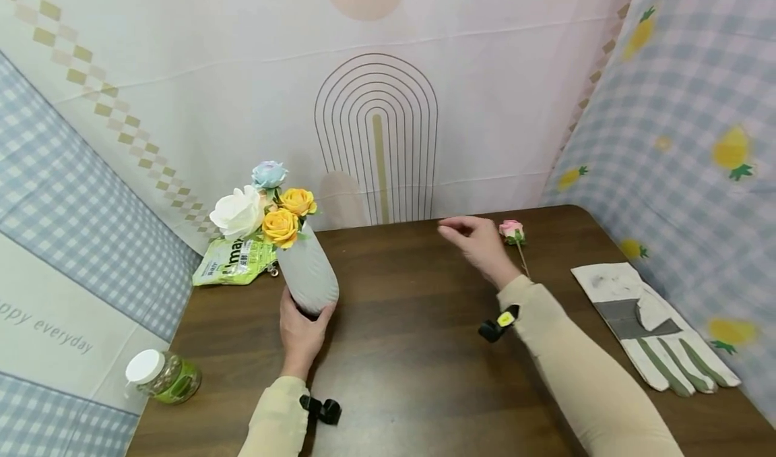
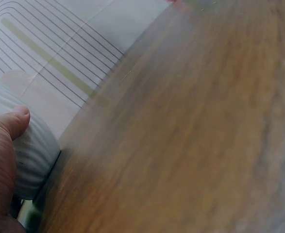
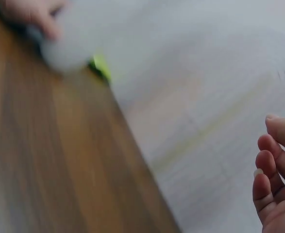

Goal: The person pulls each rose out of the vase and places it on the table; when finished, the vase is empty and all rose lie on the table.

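1. Left: the left hand grips the white vase low; we judge it stiff, perhaps fragile, best held round its body.
2. Farther right: the right hand, loosely curled, empty, is near the likely light pink rose.
3. Far left: we read "max" on the packet, "everyday" on the cloth.

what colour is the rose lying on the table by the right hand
Pink: the rose shows best in the head view.
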The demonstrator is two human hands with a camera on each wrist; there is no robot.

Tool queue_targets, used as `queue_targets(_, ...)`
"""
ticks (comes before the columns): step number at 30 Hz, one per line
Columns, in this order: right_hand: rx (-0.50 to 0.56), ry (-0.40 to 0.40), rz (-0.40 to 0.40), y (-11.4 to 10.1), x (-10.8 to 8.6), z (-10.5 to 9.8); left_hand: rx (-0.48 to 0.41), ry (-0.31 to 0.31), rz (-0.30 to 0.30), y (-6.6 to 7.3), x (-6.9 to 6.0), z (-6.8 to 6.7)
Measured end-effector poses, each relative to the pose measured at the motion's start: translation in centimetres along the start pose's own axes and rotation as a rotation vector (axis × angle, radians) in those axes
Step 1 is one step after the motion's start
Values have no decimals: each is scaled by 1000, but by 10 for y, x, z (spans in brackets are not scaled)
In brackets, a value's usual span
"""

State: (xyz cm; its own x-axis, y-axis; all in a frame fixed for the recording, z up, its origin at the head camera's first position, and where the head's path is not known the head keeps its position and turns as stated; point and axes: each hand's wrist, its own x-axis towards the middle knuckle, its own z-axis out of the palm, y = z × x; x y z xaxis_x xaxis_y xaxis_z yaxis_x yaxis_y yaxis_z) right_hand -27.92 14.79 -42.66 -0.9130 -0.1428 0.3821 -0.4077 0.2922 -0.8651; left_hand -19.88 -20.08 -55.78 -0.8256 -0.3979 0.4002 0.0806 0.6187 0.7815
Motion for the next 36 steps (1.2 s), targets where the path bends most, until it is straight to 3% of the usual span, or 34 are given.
queue_targets(9,150,-173,-225,-58,16,101,-12,11,7,1,0,-1)
queue_targets(15,218,-230,-307,-90,18,144,-9,24,13,-1,0,-1)
queue_targets(24,183,-217,-283,-107,23,168,-6,8,17,2,1,0)
queue_targets(36,38,-195,-253,-115,30,189,10,1,3,0,1,0)
